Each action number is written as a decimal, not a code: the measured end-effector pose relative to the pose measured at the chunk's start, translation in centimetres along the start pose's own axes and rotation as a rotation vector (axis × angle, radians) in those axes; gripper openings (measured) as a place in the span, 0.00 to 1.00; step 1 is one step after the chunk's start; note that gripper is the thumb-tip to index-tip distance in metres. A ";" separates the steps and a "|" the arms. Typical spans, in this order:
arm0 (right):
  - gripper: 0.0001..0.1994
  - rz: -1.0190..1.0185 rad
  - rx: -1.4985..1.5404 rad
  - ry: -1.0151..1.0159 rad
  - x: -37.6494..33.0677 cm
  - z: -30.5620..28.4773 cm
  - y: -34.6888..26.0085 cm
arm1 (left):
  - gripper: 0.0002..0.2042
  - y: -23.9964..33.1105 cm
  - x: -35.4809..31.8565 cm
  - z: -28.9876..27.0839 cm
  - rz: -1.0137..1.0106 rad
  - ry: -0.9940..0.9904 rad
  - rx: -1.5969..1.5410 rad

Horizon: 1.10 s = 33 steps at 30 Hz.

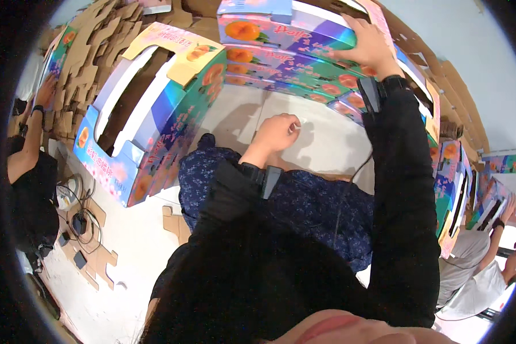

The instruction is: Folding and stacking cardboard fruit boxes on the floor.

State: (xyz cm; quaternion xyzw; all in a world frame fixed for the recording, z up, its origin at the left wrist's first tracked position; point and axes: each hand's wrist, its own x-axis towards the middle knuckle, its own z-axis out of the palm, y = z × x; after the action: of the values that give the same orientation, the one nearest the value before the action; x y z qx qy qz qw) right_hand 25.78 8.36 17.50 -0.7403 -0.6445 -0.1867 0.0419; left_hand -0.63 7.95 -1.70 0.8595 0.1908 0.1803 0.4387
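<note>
My right hand (370, 47) is at the far side, on the top carton (312, 33) of a stack of printed fruit cartons. Its thumb lies against the printed front, and the other fingers reach over the upper edge, gripping the wall. The carton is blue, purple and pink with orange fruit pictures. My left hand (276, 136) hovers above my lap with its fingers loosely curled in. Nothing shows in it, and it touches no carton. Another stack of cartons (169, 117), with a yellow flap and a long top opening, stands to its left.
Flattened brown cardboard (89, 74) is heaped at the far left. Cables (83, 215) and cardboard scraps (100, 261) lie on the white floor. More cartons (450, 183) stand at the right. Other people work at both sides, one sleeve-less arm (31, 137) showing at left.
</note>
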 end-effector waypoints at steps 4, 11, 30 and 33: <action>0.49 -0.051 0.074 0.079 -0.1 -0.8 0.8 | 0.09 -0.2 0.4 0.1 0.005 -0.007 -0.040; 0.47 -0.148 -0.198 0.220 -4.2 -6.7 3.5 | 0.10 -0.7 -0.2 -0.6 -0.055 0.046 -0.075; 0.56 0.401 -0.379 -0.229 -29.3 -7.8 21.6 | 0.10 -2.0 0.5 1.3 -0.102 -0.103 0.027; 0.57 0.555 -0.288 -0.240 -29.6 -5.6 21.8 | 0.11 -1.8 0.5 1.2 -0.127 -0.122 0.030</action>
State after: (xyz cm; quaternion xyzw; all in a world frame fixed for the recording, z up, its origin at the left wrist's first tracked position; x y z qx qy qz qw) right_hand 42.75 -24.77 16.79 -0.9026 -0.3856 -0.1686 -0.0900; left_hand 0.04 8.32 -3.81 0.8614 0.2207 0.0965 0.4471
